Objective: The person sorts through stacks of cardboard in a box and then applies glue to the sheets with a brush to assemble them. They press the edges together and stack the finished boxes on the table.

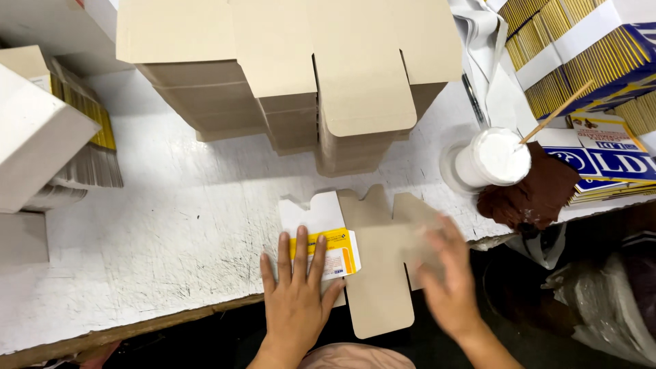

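A flat die-cut carton blank [372, 260] lies at the near edge of the white worktable [171, 225], brown inside up, with one white and yellow printed panel [335, 247] folded over on its left. My left hand [295, 295] rests flat on that printed panel, fingers spread. Blurred with motion, my right hand [447, 277] lies open over the blank's right flap. A tall stack of unfolded brown blanks [301, 75] stands behind it at the table's far side.
A white glue pot [493, 158] with a wooden stick [555, 111] stands at the right beside a brown rag [536, 195]. Yellow and blue printed cartons [588, 55] are piled at the far right. White boxes and stacked sheets [48, 130] sit at the left.
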